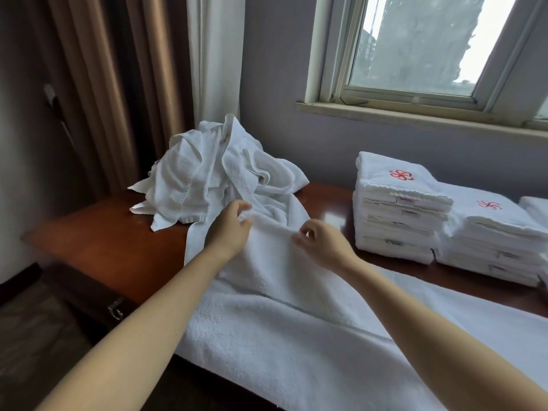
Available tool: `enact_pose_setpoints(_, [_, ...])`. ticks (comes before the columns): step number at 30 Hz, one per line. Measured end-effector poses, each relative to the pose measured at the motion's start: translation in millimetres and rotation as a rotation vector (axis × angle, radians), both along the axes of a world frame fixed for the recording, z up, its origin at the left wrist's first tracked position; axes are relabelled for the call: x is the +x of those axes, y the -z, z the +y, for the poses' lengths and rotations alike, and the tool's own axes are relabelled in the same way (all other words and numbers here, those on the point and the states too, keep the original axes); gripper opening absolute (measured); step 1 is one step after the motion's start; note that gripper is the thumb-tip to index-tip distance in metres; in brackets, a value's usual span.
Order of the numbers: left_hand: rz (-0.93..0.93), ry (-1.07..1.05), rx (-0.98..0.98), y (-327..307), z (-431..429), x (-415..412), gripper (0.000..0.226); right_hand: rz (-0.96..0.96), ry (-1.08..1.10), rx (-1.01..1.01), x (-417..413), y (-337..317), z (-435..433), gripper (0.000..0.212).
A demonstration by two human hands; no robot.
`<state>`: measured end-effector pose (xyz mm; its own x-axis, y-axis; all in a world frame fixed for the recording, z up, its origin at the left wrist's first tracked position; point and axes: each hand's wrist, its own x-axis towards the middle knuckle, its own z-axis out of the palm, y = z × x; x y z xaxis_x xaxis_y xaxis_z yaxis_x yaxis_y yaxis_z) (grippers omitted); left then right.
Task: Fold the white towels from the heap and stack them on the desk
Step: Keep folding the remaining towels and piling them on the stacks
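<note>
Folded stacks (397, 209) sit right on the surface (103, 241), the heap (213, 173) back left. Between them, left hand (228, 229) and right hand (323, 244) pinch the far edge of the spread towel (296, 307) with curled fingers.

White terry towels on a glossy reddish-brown wooden desk (98, 241).
A crumpled heap (213, 173) sits far left; one loose towel (267, 262) spreads forward, its far edge lifted; a tall folded stack (397, 209) and a lower stack (492, 238) stand right.
</note>
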<state>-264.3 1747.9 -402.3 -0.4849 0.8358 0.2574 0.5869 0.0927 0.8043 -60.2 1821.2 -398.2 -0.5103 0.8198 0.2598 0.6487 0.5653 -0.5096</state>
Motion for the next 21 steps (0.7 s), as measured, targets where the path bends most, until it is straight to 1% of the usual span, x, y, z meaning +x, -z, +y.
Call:
enact_pose_setpoints(2, [0.072, -0.047, 0.11, -5.7, 7.4, 2.7, 0.029, 0.068, 0.037, 0.113, 1.1, -10.7, 6.2, 0.017])
enact_pose_setpoints(4, [0.102, -0.09, 0.113, -10.1, 16.0, 4.4, 0.034, 0.07, 0.062, 0.148, 0.2, -14.3, 12.5, 0.015])
enact_pose_setpoints(6, [0.083, -0.097, -0.031, -10.6, 22.7, 4.2, 0.042, -0.022, 0.073, 0.122, -1.0, -9.3, 17.8, 0.009])
enact_pose_setpoints(7, [0.074, -0.08, -0.115, -7.9, 24.0, 3.3, 0.044, -0.085, 0.066, 0.107, -1.4, -4.5, 19.0, 0.012])
enact_pose_setpoints(8, [0.073, -0.06, -0.173, -3.2, 23.7, 1.7, 0.043, -0.13, 0.056, 0.094, -1.6, 0.7, 19.4, 0.02])
enact_pose_setpoints(10, [0.071, -0.055, -0.195, 6.8, 18.9, -2.7, 0.04, -0.129, 0.033, 0.082, -2.4, 8.9, 16.8, 0.033])
enact_pose_setpoints(12, [0.089, -0.096, -0.179, 13.3, 12.0, -8.1, 0.033, -0.115, -0.005, 0.097, -5.9, 13.6, 12.3, 0.037])
enact_pose_setpoints(14, [0.151, -0.134, -0.227, 15.0, 6.3, -11.9, 0.031, -0.134, -0.044, 0.104, -9.0, 17.4, 7.8, 0.039])
enact_pose_setpoints(18, [0.223, -0.143, -0.438, 13.1, 0.3, -12.6, 0.048, -0.12, -0.086, 0.094, -10.4, 22.9, -4.4, 0.04])
enact_pose_setpoints(20, [0.248, -0.125, -0.448, 14.6, -0.6, -10.0, 0.047, -0.115, -0.104, 0.114, -9.4, 25.9, -10.6, 0.039])
enact_pose_setpoints(21, [0.261, -0.122, -0.413, 15.0, -1.3, -8.0, 0.04, -0.109, -0.115, 0.13, -8.7, 27.1, -13.2, 0.036])
